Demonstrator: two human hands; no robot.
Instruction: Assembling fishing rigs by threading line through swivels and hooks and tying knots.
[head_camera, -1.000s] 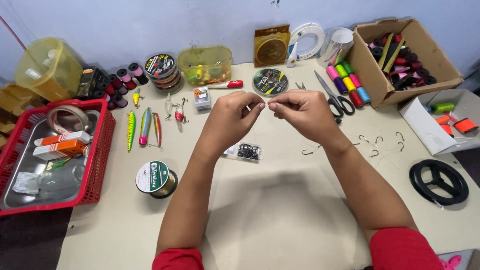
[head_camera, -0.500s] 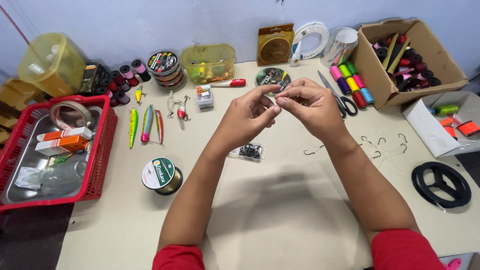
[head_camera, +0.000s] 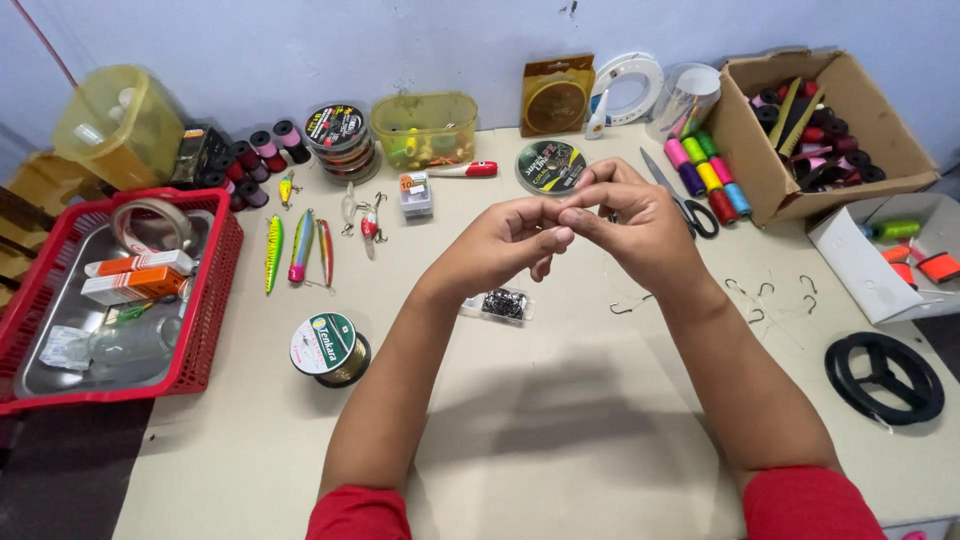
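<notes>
Both hands have drifted right, now meeting above the bench (head_camera: 560, 420). Left hand (head_camera: 505, 245) and right hand (head_camera: 640, 225) press fingertips together, pinching something too small to tell.

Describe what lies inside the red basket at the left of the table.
The red basket holds a metal tray carrying a roll of tape, two orange-and-white boxes and clear packets. Anything beneath the tray or the boxes is covered.

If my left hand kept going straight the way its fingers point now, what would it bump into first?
The left hand points toward the right hand, and their fingertips already meet above the table. So it would press into the right hand's fingers at once. Whatever is pinched between them is too small to make out.
</notes>
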